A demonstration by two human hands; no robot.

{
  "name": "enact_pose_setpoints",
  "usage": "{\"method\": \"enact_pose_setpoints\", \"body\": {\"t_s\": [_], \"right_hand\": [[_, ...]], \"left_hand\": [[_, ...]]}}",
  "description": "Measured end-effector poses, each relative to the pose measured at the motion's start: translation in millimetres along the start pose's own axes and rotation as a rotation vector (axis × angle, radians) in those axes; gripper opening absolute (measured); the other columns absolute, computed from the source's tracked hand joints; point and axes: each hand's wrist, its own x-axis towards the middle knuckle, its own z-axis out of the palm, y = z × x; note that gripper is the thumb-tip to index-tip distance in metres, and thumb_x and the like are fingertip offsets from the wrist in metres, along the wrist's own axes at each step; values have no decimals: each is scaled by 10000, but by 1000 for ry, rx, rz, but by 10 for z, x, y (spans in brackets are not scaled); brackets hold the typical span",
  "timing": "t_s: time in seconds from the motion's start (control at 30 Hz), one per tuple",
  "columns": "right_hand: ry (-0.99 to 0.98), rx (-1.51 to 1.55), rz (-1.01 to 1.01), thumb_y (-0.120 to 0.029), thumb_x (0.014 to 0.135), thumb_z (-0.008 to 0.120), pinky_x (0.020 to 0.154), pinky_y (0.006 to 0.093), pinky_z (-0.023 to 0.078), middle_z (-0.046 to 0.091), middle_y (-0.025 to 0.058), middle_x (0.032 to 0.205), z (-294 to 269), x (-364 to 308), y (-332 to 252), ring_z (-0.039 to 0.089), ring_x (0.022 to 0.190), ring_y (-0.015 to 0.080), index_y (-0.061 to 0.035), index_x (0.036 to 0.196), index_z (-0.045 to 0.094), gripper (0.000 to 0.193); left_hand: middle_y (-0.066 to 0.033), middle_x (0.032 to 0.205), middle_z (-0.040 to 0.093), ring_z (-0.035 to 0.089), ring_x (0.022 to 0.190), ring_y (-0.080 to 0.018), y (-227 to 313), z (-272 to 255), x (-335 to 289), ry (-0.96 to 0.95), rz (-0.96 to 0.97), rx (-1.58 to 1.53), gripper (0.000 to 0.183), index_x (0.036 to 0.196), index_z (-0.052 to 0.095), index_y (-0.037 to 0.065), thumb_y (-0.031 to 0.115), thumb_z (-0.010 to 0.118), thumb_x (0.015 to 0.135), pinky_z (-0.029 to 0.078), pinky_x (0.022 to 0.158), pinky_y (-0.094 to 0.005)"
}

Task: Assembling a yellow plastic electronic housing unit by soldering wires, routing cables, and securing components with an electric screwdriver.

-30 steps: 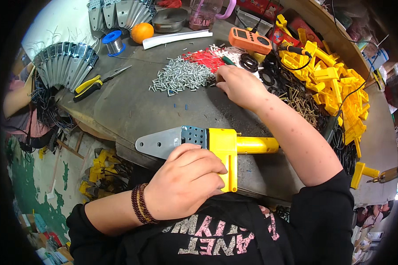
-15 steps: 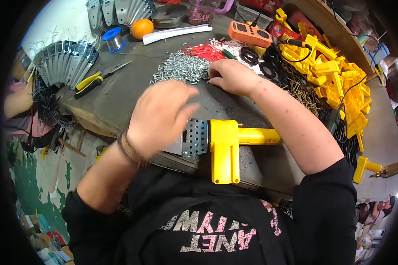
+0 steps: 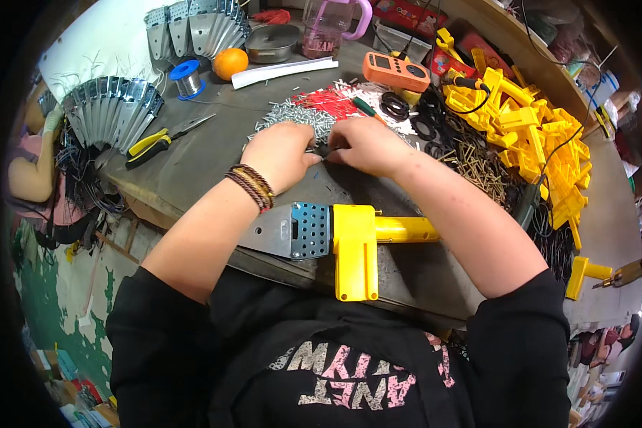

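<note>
My left hand, a braided bracelet on its wrist, is at the near edge of a pile of small silver screws. Fingertips pinched, it nearly meets my right hand, whose thumb and fingers are also drawn together. Whatever sits between the fingertips is too small and covered to make out. Nearer my body lies a yellow plastic handle part with a yellow tube to its right. A perforated metal plate joins its left side, partly beneath my left forearm.
Beyond my hands lie red sleeves, black rings and an orange meter. Brass-coloured screws and yellow plastic parts heap up at right. Pliers, a solder spool and fanned metal plates are at left.
My left hand has moved up and to the right, coming in beside my right hand at the screws. The yellow part has shifted slightly left and down in view.
</note>
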Motion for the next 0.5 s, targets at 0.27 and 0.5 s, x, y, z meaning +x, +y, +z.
{"method": "enact_pose_setpoints", "body": {"t_s": [0.27, 0.5], "right_hand": [[-113, -107, -19, -208, 806, 707, 850, 419, 507, 686, 171, 961, 98, 67, -156, 645, 957, 340, -43, 942, 678, 216], [-277, -82, -100, -197, 819, 691, 799, 421, 499, 666, 178, 910, 87, 16, -255, 637, 916, 355, -44, 934, 654, 195]], "left_hand": [[-117, 954, 647, 627, 928, -320, -74, 47, 14, 47, 77, 239, 162, 908, 639, 68, 180, 691, 803, 500, 802, -451], [-57, 846, 636, 615, 789, -165, 9, -264, -419, 222, -63, -707, 125, 975, 622, 17, 6, 598, 853, 488, 720, -306]]}}
